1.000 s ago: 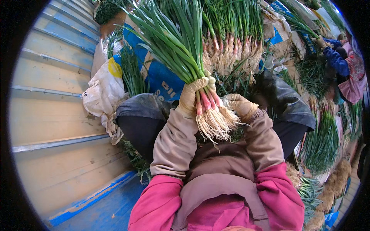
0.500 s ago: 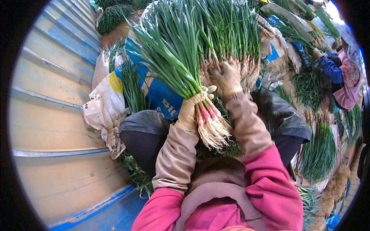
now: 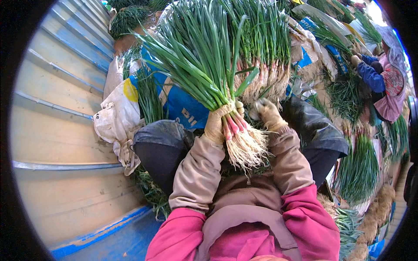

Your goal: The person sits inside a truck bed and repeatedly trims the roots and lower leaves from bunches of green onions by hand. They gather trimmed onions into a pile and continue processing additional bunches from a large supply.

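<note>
Sacks point(image 3: 183, 106) behind — left hand point(image 3: 216, 124) grips scallion bunch point(image 3: 204, 65)

Both forearms in tan oversleeves rising from the lower edge, pink sleeves above the elbows, gloved left hand point(image 3: 216, 126) raised in a closed grip, gloved right hand point(image 3: 266, 114) just beside it, fingers curled, elbows bent.

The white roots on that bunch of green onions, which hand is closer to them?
Left. The left hand grips the bunch of green onions just above the white roots. The right hand is beside the bunch, slightly farther up and right.
</note>
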{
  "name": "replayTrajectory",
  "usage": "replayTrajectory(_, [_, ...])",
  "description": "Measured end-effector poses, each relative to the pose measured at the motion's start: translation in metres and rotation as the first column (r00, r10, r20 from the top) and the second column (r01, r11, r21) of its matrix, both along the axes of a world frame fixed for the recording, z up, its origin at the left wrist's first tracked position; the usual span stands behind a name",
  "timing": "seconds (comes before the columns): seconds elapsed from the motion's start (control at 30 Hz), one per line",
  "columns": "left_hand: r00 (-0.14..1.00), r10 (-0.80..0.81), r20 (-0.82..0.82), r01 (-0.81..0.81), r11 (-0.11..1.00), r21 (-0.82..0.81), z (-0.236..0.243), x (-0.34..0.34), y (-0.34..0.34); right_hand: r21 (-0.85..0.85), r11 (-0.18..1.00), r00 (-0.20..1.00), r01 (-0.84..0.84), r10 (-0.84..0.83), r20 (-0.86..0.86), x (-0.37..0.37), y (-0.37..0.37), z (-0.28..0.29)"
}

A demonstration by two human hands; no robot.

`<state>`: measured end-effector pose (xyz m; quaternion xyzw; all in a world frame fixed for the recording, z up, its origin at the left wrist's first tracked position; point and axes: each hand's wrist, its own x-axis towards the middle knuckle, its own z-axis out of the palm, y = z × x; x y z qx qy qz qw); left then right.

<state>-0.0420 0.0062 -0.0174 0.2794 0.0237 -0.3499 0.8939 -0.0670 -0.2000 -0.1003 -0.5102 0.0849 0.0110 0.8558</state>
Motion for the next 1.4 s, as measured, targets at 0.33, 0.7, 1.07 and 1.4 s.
replayTrajectory(0.33, [0.998, 0.007, 0.067, -0.004, 0.999, -0.053, -0.004, -0.008, 0.008, 0.11, 0.99, 0.986, 0.089, -0.072, -0.151, 0.019, 0.079, 0.085])
replayTrajectory(0.7, [0.994, -0.098, 0.039, 0.101, 0.992, -0.077, -0.009, -0.012, 0.012, 0.025, 0.951, 0.938, 0.307, -0.298, -0.178, 0.008, 0.038, 0.019])
replayTrajectory(1.07, [0.954, 0.175, 0.245, -0.241, 0.931, 0.274, -0.018, -0.024, -0.013, 0.022, 0.883, 0.881, 0.468, -0.468, 0.071, 0.011, 0.083, 0.103])
replayTrajectory(1.4, [0.984, -0.142, 0.108, 0.169, 0.937, -0.305, 0.047, -0.052, 0.007, 0.35, 0.935, 0.977, 0.052, 0.025, -0.212, 0.025, -0.048, 0.036])
